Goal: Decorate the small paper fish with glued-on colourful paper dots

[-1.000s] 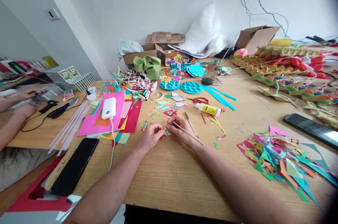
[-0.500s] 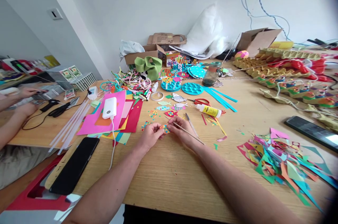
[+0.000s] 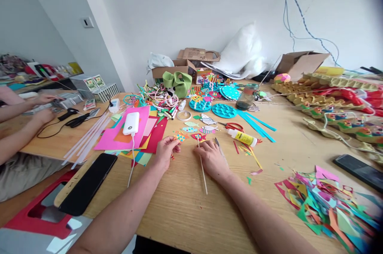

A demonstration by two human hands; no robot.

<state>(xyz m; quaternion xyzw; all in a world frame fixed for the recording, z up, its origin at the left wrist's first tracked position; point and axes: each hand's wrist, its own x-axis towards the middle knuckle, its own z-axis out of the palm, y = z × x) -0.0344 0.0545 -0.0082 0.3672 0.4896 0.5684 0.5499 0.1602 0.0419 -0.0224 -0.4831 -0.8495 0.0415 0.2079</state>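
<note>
My left hand (image 3: 166, 152) pinches a small orange paper fish (image 3: 180, 137) with blue and yellow pieces on it, tilted above the table. In my right hand (image 3: 211, 159), low over the tabletop, a thin wooden stick (image 3: 203, 172) is held, its long end pointing toward me. Just beyond the right fingertips lies a red paper fish (image 3: 199, 137) with coloured spots, partly covered by the stick's tip. Further back rest a blue spotted paper fish (image 3: 190, 129) and a pink striped one (image 3: 208, 129). A pen (image 3: 219, 147) lies beside my right hand.
A glue bottle (image 3: 244, 137) and red-handled scissors (image 3: 235, 126) lie to the right. Paper scraps (image 3: 326, 198) heap at the right front. Coloured sheets (image 3: 104, 138) bear a white power bank (image 3: 131, 123). A black phone (image 3: 89, 184) lies left. A co-worker's hands (image 3: 46, 114) are at far left.
My hands have moved apart. The paper fish went left with my left hand, while my right hand lowered and the stick swung to point more toward me. The camera view has shifted.
</note>
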